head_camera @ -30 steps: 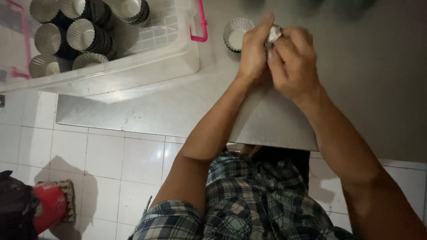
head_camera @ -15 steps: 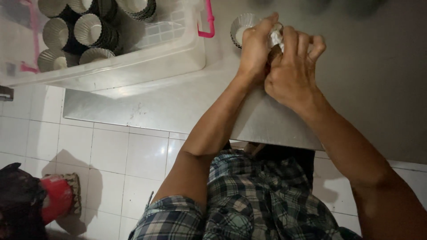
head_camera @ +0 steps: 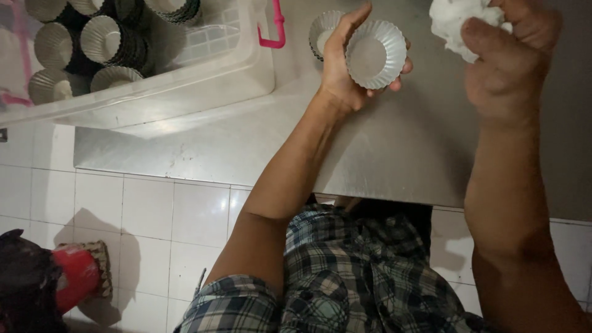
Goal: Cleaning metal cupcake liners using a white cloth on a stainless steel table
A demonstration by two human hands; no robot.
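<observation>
1. A steel table (head_camera: 203, 148) fills the upper view, above a white tiled floor (head_camera: 148, 228).
2. A clear bin (head_camera: 203, 68) with a pink latch (head_camera: 274, 31) sits at the table's left and holds stacks of fluted tins (head_camera: 102, 37).
3. The right hand (head_camera: 505, 68) is raised over the table at the right, fingers curled tight around a crumpled white cloth (head_camera: 453, 21).
4. The left hand (head_camera: 345, 68) is over the table's middle, thumb and fingers clamped on the rim of a fluted cup (head_camera: 375, 54), its open side facing the camera.
5. A second cup (head_camera: 322, 31) stands on the table just behind the left hand, near the bin.
</observation>
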